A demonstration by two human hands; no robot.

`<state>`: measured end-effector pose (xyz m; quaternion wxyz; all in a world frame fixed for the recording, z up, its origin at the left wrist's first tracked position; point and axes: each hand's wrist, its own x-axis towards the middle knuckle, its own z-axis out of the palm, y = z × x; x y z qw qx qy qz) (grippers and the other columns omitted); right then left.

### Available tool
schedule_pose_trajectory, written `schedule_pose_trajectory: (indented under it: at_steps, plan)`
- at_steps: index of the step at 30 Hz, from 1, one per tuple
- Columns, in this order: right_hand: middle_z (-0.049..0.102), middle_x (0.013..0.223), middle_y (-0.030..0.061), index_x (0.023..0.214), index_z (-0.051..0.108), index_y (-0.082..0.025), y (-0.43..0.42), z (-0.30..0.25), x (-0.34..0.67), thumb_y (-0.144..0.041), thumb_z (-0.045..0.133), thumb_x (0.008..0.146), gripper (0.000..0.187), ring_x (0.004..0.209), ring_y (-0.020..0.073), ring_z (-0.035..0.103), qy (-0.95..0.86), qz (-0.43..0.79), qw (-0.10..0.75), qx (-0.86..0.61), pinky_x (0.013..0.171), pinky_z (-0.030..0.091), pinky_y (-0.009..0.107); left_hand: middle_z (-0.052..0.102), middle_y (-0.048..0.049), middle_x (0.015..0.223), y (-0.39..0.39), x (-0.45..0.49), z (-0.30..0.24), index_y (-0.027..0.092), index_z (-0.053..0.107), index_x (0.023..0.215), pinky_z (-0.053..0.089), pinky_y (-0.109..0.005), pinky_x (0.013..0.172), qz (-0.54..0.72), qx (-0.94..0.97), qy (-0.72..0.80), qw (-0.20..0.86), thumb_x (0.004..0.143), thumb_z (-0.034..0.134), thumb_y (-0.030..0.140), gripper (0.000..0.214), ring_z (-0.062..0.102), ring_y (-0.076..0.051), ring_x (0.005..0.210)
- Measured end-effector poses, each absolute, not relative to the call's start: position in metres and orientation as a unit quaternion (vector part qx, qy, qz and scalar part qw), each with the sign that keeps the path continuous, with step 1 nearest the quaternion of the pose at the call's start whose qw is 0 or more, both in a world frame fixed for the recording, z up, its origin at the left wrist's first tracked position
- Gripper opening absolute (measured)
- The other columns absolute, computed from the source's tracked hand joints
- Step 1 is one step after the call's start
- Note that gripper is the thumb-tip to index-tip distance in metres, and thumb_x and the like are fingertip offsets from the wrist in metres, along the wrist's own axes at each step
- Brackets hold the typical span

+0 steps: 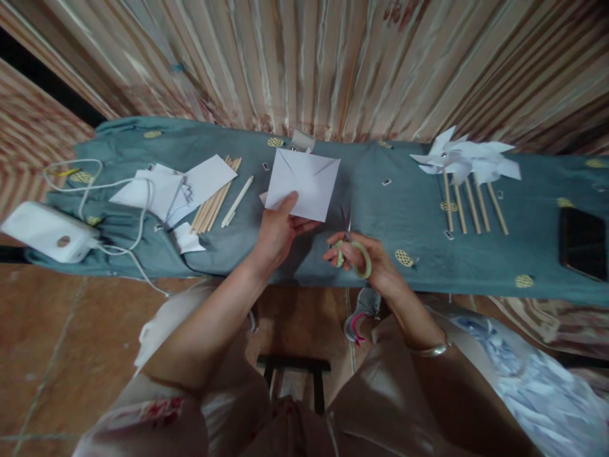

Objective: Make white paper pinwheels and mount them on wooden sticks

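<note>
My left hand (pixel 280 228) pinches the lower edge of a white square paper sheet (pixel 304 181) with crease lines, holding it up over a blue-grey cloth-covered board (pixel 409 209). My right hand (pixel 364 257) is closed around the pale green handles of a pair of scissors (pixel 349 238), blades pointing away from me, just right of the paper and not touching it.
Left on the board lie paper pieces (pixel 176 187), a bundle of wooden sticks (pixel 216 200), a white pen (pixel 238 200), and a white device (pixel 45 231) with cables. Finished paper pinwheels on sticks (pixel 464 168) lie right, with a dark phone (pixel 583 244) beyond. A striped curtain hangs behind.
</note>
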<state>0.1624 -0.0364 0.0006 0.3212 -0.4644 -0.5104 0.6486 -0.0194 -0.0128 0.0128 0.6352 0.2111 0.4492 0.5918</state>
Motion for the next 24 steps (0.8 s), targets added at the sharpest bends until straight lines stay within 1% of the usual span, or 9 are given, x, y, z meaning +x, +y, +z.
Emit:
schedule_pose_trajectory:
  at_steps: [3, 6, 8, 12, 14, 19, 21, 24]
  plan:
    - [0.073, 0.079, 0.006, 0.092, 0.066, -0.018, -0.0381, 0.0039, 0.1639, -0.066, 0.077, 0.067, 0.055, 0.064, 0.0151, 0.064, -0.522, 0.677, 0.268, -0.444, 0.055, 0.049, 0.027, 0.077, -0.0021, 0.088, -0.0119, -0.0215, 0.0168, 0.025, 0.064, 0.104, 0.059, -0.038, 0.08, 0.593, 0.202, 0.457, 0.631, 0.087, 0.064, 0.03, 0.018, 0.074, -0.025, 0.091]
    - [0.07, 0.075, 0.0033, 0.091, 0.066, -0.018, -0.0383, 0.0047, 0.1636, -0.062, 0.079, 0.067, 0.051, 0.06, 0.0132, 0.062, -0.533, 0.688, 0.235, -0.433, 0.056, 0.05, 0.027, 0.077, -0.0034, 0.089, -0.0124, -0.0205, 0.0192, 0.025, 0.065, 0.104, 0.059, -0.04, 0.082, 0.581, 0.199, 0.468, 0.635, 0.086, 0.067, 0.032, 0.019, 0.073, -0.028, 0.097]
    - [0.069, 0.071, 0.0014, 0.089, 0.067, -0.018, -0.038, 0.0051, 0.163, -0.06, 0.08, 0.066, 0.05, 0.058, 0.012, 0.06, -0.537, 0.687, 0.226, -0.434, 0.056, 0.05, 0.027, 0.077, -0.0045, 0.091, -0.0129, -0.0189, 0.0195, 0.024, 0.064, 0.106, 0.06, -0.038, 0.079, 0.571, 0.202, 0.473, 0.64, 0.087, 0.066, 0.033, 0.021, 0.074, -0.027, 0.095]
    - [0.067, 0.067, 0.0001, 0.085, 0.067, -0.018, -0.0368, 0.0071, 0.1622, -0.063, 0.081, 0.063, 0.052, 0.055, 0.0104, 0.057, -0.54, 0.682, 0.225, -0.44, 0.054, 0.048, 0.025, 0.076, -0.0059, 0.091, -0.0131, -0.0157, 0.0174, 0.02, 0.062, 0.112, 0.061, -0.033, 0.071, 0.552, 0.214, 0.478, 0.648, 0.094, 0.053, 0.029, 0.021, 0.074, -0.021, 0.08]
    - [0.066, 0.065, 0.0001, 0.083, 0.068, -0.018, -0.0364, 0.0074, 0.1624, -0.064, 0.081, 0.062, 0.053, 0.054, 0.0102, 0.057, -0.539, 0.682, 0.225, -0.44, 0.052, 0.047, 0.025, 0.076, -0.0054, 0.091, -0.013, -0.0149, 0.0162, 0.02, 0.061, 0.114, 0.061, -0.032, 0.07, 0.549, 0.214, 0.48, 0.65, 0.095, 0.051, 0.028, 0.023, 0.074, -0.02, 0.078]
    - [0.064, 0.063, -0.0005, 0.082, 0.068, -0.018, -0.0364, 0.0057, 0.163, -0.063, 0.081, 0.064, 0.05, 0.054, 0.0102, 0.056, -0.537, 0.683, 0.226, -0.441, 0.052, 0.048, 0.025, 0.075, -0.0067, 0.095, -0.0134, -0.0136, 0.0163, 0.021, 0.062, 0.118, 0.061, -0.036, 0.07, 0.55, 0.204, 0.482, 0.651, 0.091, 0.059, 0.031, 0.029, 0.074, -0.022, 0.075]
    - [0.064, 0.062, -0.0011, 0.081, 0.068, -0.018, -0.0366, 0.0054, 0.1626, -0.062, 0.082, 0.062, 0.05, 0.053, 0.0097, 0.056, -0.528, 0.686, 0.229, -0.445, 0.051, 0.047, 0.024, 0.075, -0.0062, 0.094, -0.0137, -0.0129, 0.0172, 0.022, 0.062, 0.117, 0.061, -0.035, 0.07, 0.55, 0.2, 0.486, 0.649, 0.09, 0.061, 0.031, 0.029, 0.073, -0.022, 0.075]
    - [0.063, 0.061, -0.0019, 0.079, 0.067, -0.018, -0.0368, 0.0056, 0.1616, -0.061, 0.084, 0.059, 0.051, 0.052, 0.0084, 0.055, -0.511, 0.691, 0.232, -0.455, 0.05, 0.047, 0.022, 0.075, -0.0057, 0.09, -0.0142, -0.0122, 0.0179, 0.022, 0.063, 0.115, 0.061, -0.034, 0.068, 0.551, 0.199, 0.484, 0.65, 0.09, 0.06, 0.029, 0.026, 0.073, -0.021, 0.074]
